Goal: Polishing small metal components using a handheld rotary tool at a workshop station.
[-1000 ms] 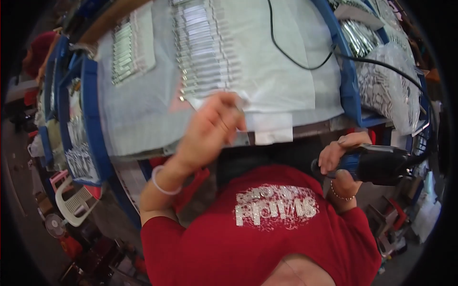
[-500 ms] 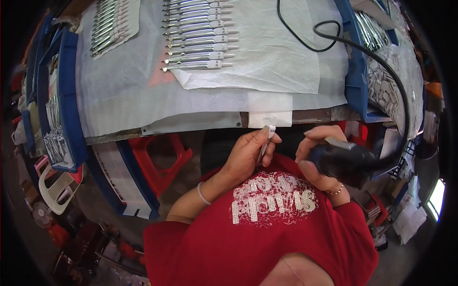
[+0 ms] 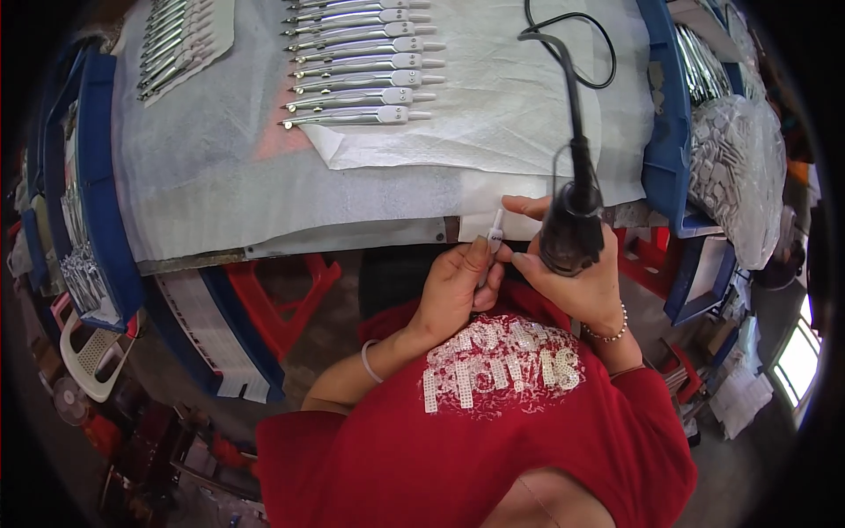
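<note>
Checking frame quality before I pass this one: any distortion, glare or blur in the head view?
Head view: strong fisheye bending of the table edge with a black rim; sharp around the left hand and right hand; bright glare only at the window, lower right.

I hold a slim silvery metal piece (image 3: 494, 239) upright, near the table's near edge; just right, my black corded power tool (image 3: 570, 231) stands upright.

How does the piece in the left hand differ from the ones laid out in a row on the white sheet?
The held piece stands nearly upright, pinched in the left hand beside the black corded tool in the right hand; the row of pieces lies flat, side by side, untouched. Mostly the held piece's tip shows; the row's show full length. Both look silvery.
</note>
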Tool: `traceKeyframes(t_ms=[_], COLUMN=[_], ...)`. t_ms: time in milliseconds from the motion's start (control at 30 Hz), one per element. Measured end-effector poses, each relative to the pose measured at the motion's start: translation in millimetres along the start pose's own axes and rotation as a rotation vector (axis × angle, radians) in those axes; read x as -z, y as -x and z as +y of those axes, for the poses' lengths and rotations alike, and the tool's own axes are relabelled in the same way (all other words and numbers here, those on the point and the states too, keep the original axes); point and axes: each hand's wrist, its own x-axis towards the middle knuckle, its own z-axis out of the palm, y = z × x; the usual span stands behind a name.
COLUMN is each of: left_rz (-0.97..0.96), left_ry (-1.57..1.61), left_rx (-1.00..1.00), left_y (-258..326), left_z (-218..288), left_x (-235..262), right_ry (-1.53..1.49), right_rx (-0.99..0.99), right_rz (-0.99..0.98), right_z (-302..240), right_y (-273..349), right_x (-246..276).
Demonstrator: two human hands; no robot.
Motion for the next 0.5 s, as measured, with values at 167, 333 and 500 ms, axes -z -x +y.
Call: traceKeyframes(t_ms=[167,333,500], left_rz=[0.054,0.129,0.117], left_ry=[-0.095,-0.165,-0.110], left_rx=[-0.059,-0.092,-0.011], left_y=[1.8,2.4,3.2], left_z=[-2.5,-4.6,1.2], left_x=[-5.2,-7.7,-10.4], right_ry=[0.173,0.110,-0.101], right_rx=[0.022,0.029,0.307], right_rz=[-0.043,-0.032,0.050], right_z=[-6.1,0.6,-11.1], right_y=[-5.8,-5.9,14.5], right_x=[-3.5,-1.6,14.7])
